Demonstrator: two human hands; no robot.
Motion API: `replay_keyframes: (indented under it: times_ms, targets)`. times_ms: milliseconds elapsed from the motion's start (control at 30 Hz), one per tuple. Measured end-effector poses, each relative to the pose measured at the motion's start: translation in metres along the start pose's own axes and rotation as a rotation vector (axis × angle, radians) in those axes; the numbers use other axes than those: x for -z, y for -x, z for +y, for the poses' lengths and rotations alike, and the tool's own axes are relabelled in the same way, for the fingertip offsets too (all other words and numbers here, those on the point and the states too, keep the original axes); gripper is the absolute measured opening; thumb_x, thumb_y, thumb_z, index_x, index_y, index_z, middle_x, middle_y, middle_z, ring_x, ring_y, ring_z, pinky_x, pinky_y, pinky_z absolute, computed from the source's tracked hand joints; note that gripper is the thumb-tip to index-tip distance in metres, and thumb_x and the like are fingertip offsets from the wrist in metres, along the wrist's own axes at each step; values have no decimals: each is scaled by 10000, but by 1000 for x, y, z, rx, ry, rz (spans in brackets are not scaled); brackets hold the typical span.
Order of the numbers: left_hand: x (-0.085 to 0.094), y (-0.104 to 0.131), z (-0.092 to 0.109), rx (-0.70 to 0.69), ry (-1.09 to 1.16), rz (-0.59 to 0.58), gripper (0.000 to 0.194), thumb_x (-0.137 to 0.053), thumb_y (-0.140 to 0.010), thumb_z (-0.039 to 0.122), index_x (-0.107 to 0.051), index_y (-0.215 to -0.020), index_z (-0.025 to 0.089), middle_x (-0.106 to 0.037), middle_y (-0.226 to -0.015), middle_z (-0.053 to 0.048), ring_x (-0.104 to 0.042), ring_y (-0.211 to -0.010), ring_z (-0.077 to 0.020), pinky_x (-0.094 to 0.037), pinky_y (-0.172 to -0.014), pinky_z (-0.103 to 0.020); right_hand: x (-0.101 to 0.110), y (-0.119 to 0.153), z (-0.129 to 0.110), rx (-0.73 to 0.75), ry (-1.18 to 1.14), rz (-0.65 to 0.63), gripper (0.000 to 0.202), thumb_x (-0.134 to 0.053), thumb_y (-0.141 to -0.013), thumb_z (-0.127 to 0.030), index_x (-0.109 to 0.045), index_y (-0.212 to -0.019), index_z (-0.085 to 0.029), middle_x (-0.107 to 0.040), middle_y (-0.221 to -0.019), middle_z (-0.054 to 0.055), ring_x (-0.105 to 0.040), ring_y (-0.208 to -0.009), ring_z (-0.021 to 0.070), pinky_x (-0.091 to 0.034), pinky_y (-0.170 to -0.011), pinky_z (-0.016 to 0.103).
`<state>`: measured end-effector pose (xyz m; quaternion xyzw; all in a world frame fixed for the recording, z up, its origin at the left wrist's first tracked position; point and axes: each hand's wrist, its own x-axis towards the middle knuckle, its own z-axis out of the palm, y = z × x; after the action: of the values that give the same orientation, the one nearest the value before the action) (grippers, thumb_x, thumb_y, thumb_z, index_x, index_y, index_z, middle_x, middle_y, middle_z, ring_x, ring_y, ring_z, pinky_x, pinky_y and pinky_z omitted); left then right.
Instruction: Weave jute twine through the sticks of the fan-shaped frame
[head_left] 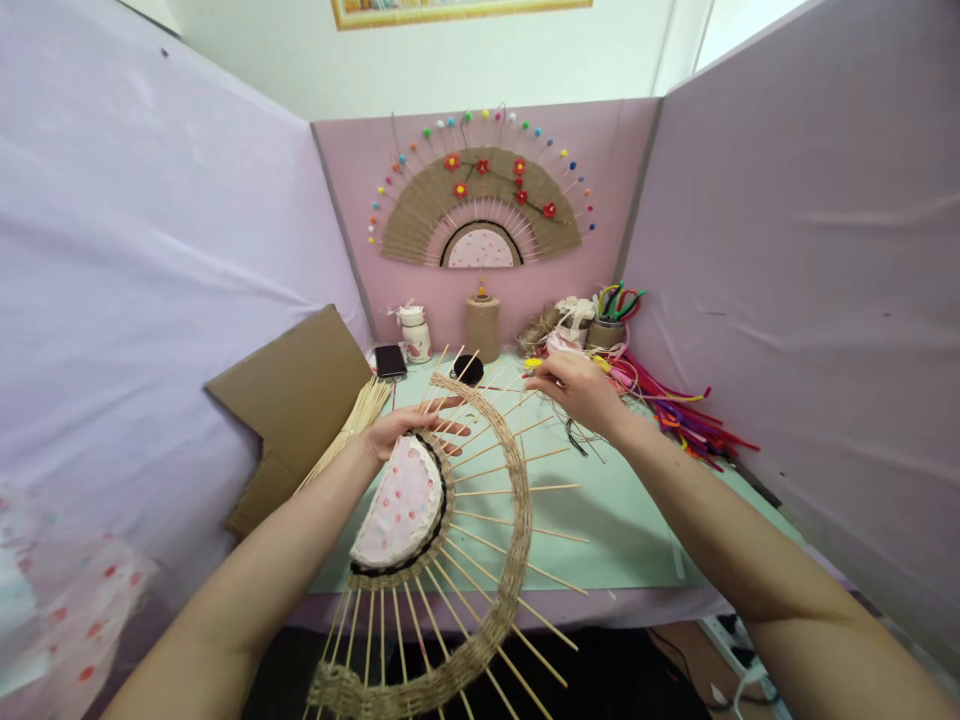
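A half-round fan frame of thin sticks, with a woven twine band, hangs tilted over the near table edge. Its inner half disc is pale pink with red spots, edged in black and twine. My left hand holds the frame near the disc's upper end, some fingers behind the sticks. Up and to the right of the frame, my right hand is closed in a pinch near the stick tips. What it pinches is too small to make out.
A finished fan hangs on the pink back panel. Below it stand a twine spool and a white jar. Cardboard and a stick bundle lie left; colourful pipe cleaners and a scissors pot are right.
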<state>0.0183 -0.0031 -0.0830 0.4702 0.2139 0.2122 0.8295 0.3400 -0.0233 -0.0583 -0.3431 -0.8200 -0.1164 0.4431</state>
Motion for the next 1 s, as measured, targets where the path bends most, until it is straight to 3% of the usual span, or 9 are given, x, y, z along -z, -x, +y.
replay_keyframes:
  times_ms: [167, 267, 467, 633, 767, 1000]
  targets:
    - [3, -8, -11, 53, -16, 71, 694, -651, -837, 230, -342, -1458, 191, -702, -1106, -132, -724, -865, -254, -519, -778, -355, 5, -4, 6, 6, -17, -74, 324, -573, -916, -456, -604, -739, -187, -605, -705, 48, -521, -692, 169, -379, -671, 290]
    - [0, -13, -16, 69, -46, 128, 599, -588, -863, 233, -397, -1430, 199, -713, -1068, -109, -712, -854, -244, -502, -792, -363, 2, -11, 11, -29, -107, -131, 325, -604, -894, -463, -609, -730, -183, -601, -700, 36, -512, -664, 152, -372, -638, 278]
    - [-3, -15, -21, 69, -84, 185, 508, -520, -882, 221, -453, -1385, 200, -706, -1096, -117, -684, -866, -259, -459, -845, -423, -17, -15, 26, -281, -414, -195, 316, -684, -789, -474, -628, -694, -178, -562, -630, -4, -438, -576, 115, -337, -559, 259]
    - [5, -14, -24, 62, -49, 134, 564, -569, -866, 231, -414, -1407, 187, -705, -1086, -122, -698, -877, -262, -461, -864, -415, -38, -2, 27, -483, -579, -174, 323, -682, -730, -486, -627, -667, -174, -507, -574, -28, -376, -543, 101, -291, -522, 255]
    - [14, -16, -25, 40, -9, 26, 631, -617, -849, 219, -374, -1430, 177, -705, -1081, -137, -713, -907, -269, -476, -889, -431, -55, 8, 16, -592, -613, -170, 318, -690, -700, -479, -616, -647, -175, -506, -563, -29, -395, -549, 103, -307, -537, 257]
    - [12, -17, -21, 5, -10, -34, 621, -651, -848, 248, -394, -1409, 172, -681, -1143, -159, -697, -992, -292, -468, -924, -471, -82, 9, -8, -671, -681, -218, 289, -650, -676, -458, -585, -638, -180, -550, -585, -12, -431, -545, 107, -343, -529, 255]
